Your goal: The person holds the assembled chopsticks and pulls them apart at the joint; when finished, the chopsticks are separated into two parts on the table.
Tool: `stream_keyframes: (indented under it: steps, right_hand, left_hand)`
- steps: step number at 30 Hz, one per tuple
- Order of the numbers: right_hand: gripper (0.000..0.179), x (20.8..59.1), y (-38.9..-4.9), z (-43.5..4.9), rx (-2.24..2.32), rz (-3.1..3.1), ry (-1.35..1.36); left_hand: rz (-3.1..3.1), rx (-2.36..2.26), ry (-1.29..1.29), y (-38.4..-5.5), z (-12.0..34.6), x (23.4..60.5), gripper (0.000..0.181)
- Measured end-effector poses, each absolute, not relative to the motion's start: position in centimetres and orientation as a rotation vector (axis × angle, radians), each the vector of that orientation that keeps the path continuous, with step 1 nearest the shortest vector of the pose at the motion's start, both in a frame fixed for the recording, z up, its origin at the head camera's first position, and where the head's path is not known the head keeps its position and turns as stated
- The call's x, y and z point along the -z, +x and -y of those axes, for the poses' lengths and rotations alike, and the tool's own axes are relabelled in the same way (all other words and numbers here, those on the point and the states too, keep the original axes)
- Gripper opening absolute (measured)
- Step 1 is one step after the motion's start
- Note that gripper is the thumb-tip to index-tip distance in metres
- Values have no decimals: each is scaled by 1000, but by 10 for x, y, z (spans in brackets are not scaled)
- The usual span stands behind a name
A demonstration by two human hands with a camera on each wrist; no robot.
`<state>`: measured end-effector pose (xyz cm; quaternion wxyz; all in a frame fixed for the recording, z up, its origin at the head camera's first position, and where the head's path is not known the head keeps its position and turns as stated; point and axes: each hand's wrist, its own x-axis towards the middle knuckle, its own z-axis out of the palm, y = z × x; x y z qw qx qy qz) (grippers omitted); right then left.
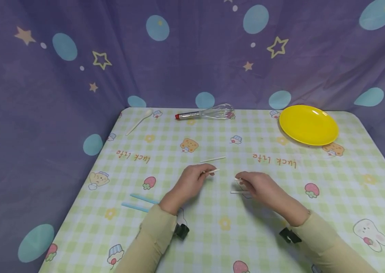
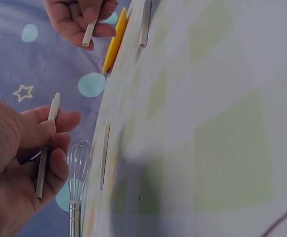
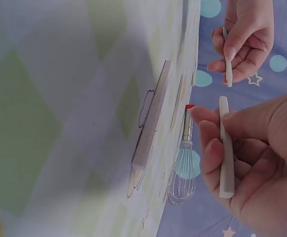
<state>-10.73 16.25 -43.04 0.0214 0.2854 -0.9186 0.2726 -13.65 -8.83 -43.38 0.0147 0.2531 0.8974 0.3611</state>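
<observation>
Above the middle of the table, my left hand pinches a white chopstick half between thumb and fingers. A narrower peg shows at its far end. My right hand grips another white chopstick half, whose end looks hollow in the left wrist view. The two pieces point toward each other, with a gap between them. A third white piece lies on the tablecloth just beyond my left hand. One more white piece lies beneath my right hand, partly hidden by it.
Two light blue sticks lie left of my left forearm, which covers their right ends. Along the back are a whitish spoon, a whisk with a red handle end, and a yellow plate at right. A purple curtain hangs behind.
</observation>
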Motion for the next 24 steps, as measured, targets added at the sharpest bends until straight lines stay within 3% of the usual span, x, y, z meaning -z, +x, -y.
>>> stream_keyframes:
  steps: [24]
  right_hand:
    - [10, 440, -112, -162, -795, 2915, 792]
  left_hand:
    - [-3014, -852, 446, -179, 77, 440, 7]
